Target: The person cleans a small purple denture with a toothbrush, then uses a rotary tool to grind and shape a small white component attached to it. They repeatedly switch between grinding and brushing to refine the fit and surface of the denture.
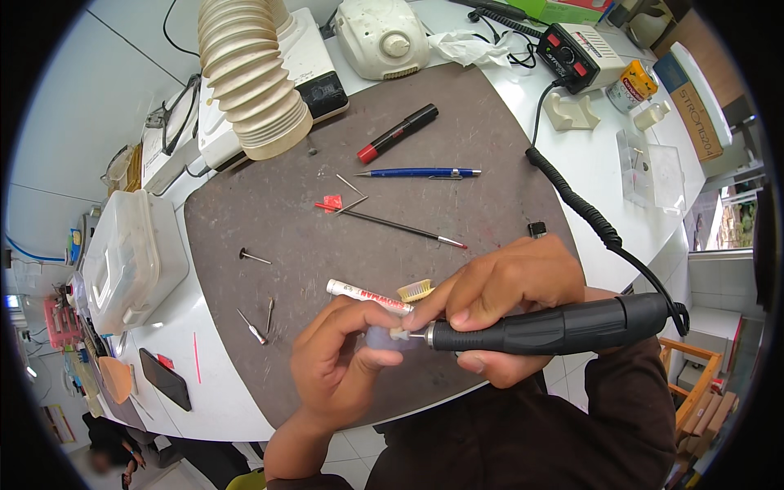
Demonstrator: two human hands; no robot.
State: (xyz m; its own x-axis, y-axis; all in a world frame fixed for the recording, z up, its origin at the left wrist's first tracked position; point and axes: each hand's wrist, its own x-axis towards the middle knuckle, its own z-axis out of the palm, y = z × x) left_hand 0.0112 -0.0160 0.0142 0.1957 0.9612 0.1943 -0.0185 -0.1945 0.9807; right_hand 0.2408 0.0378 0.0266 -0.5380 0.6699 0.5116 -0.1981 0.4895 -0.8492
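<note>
Grey-brown bench mat (286, 237) was spread over a white worktop (220, 400), with a ribbed extraction hose (253, 82) hung over its far left part; a disc-headed bit (244, 253), a blue mechanical pencil (420, 173) and a thin black-handled brush (396, 224) were left lying on it. Small whitish, tooth-like piece (398, 334), seated in a translucent lilac base (378, 338), was held over the mat's near part; the base was pinched between thumb and fingers of the left hand (333, 359). Black rotary handpiece (572, 327) was gripped by the right hand (523, 282), fingers over the front, thumb underneath, metal shank (417, 336) pointed left at the piece. Tip contact could not be confirmed, fingers being in the way. Right index finger was set close beside the left fingers, judged a useful brace. For good control, hands were best kept linked, pressure light, and fingertips clear of the bit. Coiled cord (584, 208) was run to a control box (572, 59); slack was best kept off the wrist.
</note>
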